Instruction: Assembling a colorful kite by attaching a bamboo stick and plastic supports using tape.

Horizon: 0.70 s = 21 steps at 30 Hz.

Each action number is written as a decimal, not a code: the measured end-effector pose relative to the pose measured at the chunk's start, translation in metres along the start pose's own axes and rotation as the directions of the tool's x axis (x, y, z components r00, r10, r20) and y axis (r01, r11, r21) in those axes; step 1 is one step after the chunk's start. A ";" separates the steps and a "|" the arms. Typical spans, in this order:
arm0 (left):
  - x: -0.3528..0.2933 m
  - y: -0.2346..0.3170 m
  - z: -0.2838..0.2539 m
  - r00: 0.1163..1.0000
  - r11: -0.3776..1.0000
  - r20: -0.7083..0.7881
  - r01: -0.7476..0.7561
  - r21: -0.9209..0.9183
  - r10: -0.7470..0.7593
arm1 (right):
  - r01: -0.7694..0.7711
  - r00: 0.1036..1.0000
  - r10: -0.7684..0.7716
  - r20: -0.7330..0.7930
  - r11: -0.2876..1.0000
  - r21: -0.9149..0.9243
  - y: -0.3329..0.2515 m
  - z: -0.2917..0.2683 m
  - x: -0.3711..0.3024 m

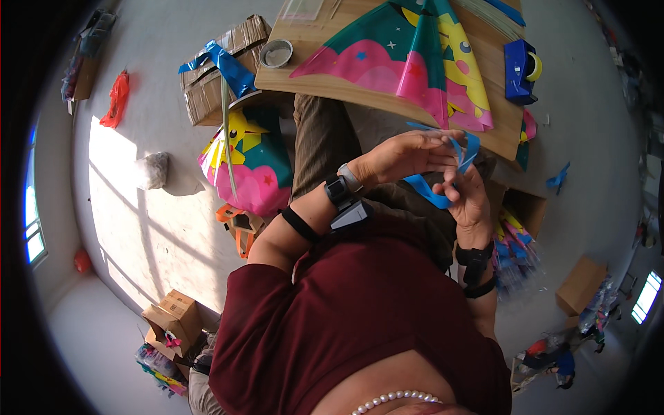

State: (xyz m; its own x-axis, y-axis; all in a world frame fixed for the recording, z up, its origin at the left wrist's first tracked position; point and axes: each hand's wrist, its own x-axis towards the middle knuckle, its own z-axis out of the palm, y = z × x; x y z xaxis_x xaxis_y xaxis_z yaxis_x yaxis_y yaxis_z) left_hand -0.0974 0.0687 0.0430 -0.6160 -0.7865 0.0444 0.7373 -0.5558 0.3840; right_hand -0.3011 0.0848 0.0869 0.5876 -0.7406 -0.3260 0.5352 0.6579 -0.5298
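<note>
Above my lap, just off the near edge of the wooden table (387,100), both hands work on a blue ribbon (429,194). My left hand (415,153) comes in from the left, its fingers bent and closed on the ribbon near a raised loop. My right hand (472,200) is below and to the right, thumb and fingers pinching the same ribbon. One length curves down to the left between the hands. Fingers hide where the strands cross, so I cannot tell if there is a knot. On the table beyond lies a green, pink and yellow printed kite (387,59).
A blue tape dispenser (520,72) stands at the table's right edge, a small round dish (277,53) at its left corner. Left of my legs are a cardboard box (207,90) and another printed kite (252,162). An open box (523,211) with colourful packs sits at my right.
</note>
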 end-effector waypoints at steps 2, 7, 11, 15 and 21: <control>0.005 0.002 0.010 1.000 1.000 0.030 -0.005 -0.010 0.005 | -0.003 0.985 -0.027 0.169 0.985 0.170 0.006 -0.017 0.000; 0.019 0.010 0.033 0.997 0.977 0.066 -0.058 0.206 0.045 | -0.255 0.849 -0.128 0.512 0.749 0.611 0.020 -0.009 0.005; 0.042 0.017 0.048 1.000 0.937 0.020 -0.011 0.349 0.004 | -0.289 0.717 -0.235 0.656 0.756 0.587 0.031 0.005 0.008; 0.058 0.014 0.064 1.000 0.912 -0.007 -0.005 0.410 0.009 | -0.372 0.451 -0.297 0.842 0.795 0.480 0.034 0.000 0.030; 0.065 0.011 0.079 0.999 0.882 -0.014 -0.029 0.471 0.040 | -0.509 0.175 -0.222 0.959 0.813 0.281 0.019 0.017 0.049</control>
State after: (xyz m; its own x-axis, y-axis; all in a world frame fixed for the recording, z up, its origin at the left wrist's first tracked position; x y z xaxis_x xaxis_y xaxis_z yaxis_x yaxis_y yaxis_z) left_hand -0.1513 0.0327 0.1226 -0.5826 -0.8114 0.0470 0.5373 -0.3410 0.7714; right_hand -0.2519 0.0629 0.0741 0.5660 -0.1442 0.8117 0.3066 0.9508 -0.0449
